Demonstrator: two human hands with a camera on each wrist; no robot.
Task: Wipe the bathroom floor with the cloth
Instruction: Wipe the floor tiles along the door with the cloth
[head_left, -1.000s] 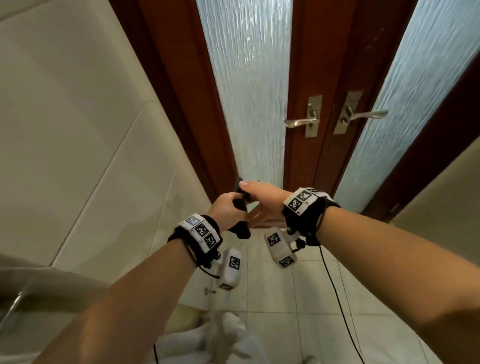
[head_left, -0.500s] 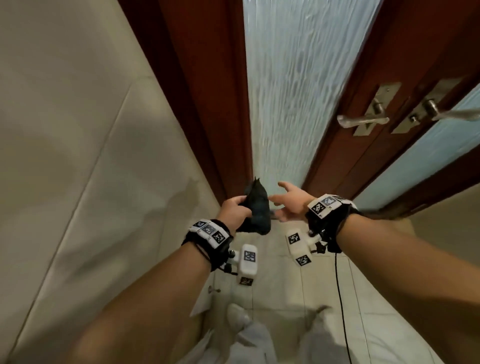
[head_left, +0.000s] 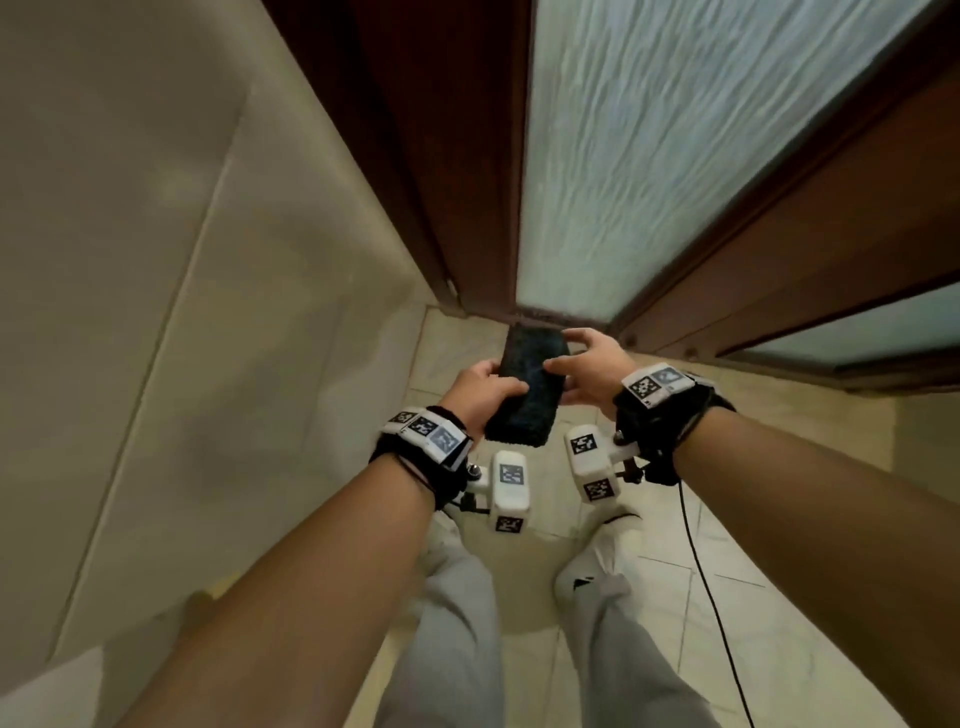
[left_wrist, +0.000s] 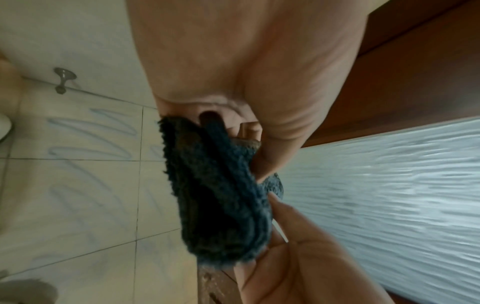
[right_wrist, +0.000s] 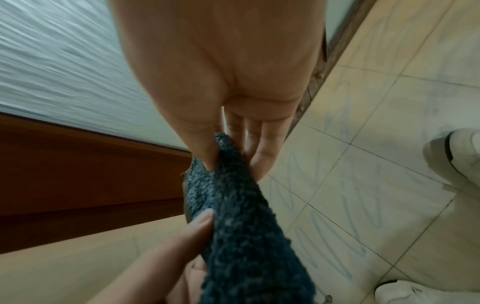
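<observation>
Item: cloth (head_left: 527, 392), dark blue, folded into a pad, held in the air above the floor (head_left: 779, 597) near the door's (head_left: 675, 156) bottom edge. Left hand (head_left: 480, 389) grips its near side, thumb on top; right hand (head_left: 592, 371) pinches the far side (2 hands, 1 cloth). Step, as judged: readying the cloth; wiping not begun. Next: lower it flat onto the tiles.
</observation>
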